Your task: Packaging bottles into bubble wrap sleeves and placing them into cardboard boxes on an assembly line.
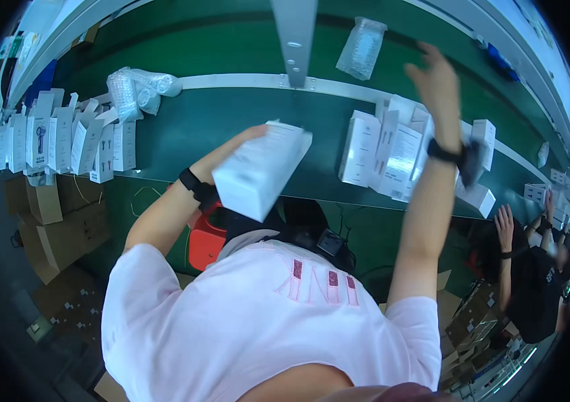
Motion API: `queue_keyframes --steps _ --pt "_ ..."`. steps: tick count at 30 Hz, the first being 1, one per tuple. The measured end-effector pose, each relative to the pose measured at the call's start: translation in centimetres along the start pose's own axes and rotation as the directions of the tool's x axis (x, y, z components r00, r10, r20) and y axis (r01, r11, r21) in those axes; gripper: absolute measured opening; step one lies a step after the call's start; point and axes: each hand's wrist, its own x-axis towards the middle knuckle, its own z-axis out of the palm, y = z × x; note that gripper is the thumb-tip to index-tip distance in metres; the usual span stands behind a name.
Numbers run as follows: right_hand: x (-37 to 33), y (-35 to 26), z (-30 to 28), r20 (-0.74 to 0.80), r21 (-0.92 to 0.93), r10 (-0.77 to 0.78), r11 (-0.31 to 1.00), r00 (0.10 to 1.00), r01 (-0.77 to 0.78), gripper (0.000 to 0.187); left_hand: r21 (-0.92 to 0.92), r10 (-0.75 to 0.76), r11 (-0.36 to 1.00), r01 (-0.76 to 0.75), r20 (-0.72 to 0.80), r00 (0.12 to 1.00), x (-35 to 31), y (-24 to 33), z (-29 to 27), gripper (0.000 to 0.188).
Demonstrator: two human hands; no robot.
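A white carton (258, 171), blurred by motion, is tilted in front of my body. My left hand (250, 136) grips it along its far left side; most of the fingers are behind the box. Reaching out over the green conveyor belt, my right hand (436, 77) holds nothing and has its fingers spread. The nearest thing to it is a bubble-wrapped item (363, 48), lying on the belt to its left and not touched. Below the right wrist stands a group of white boxes (399, 151), partly hidden by my forearm.
A row of upright white boxes (60, 137) fills the bench's left end, with bubble-wrapped pieces (139, 90) beside it. A metal post (295, 40) rises at the rail. Cardboard cartons (64, 221) and a red stool (206, 244) are below. Another person (533, 288) works at right.
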Motion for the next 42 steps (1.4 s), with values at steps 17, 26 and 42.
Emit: queue_keyframes --steps 17,26,42 --pt "-0.6 -8.6 4.8 -0.352 -0.02 0.059 0.997 0.934 -0.07 0.027 0.961 0.659 0.258 -0.097 -0.102 0.745 4.4 -0.8 -13.7 0.111" --pt "-14.2 -19.5 -10.3 0.202 0.829 0.301 0.453 0.932 -0.327 0.027 0.417 0.521 -0.382 -0.825 0.834 0.18 -0.9 3.9 4.2 0.106" --pt "-18.4 -27.8 -6.1 -0.117 -0.256 -0.625 0.77 0.772 0.585 0.04 0.629 0.848 -0.083 -0.773 0.453 0.277 -10.8 0.5 1.0 0.056"
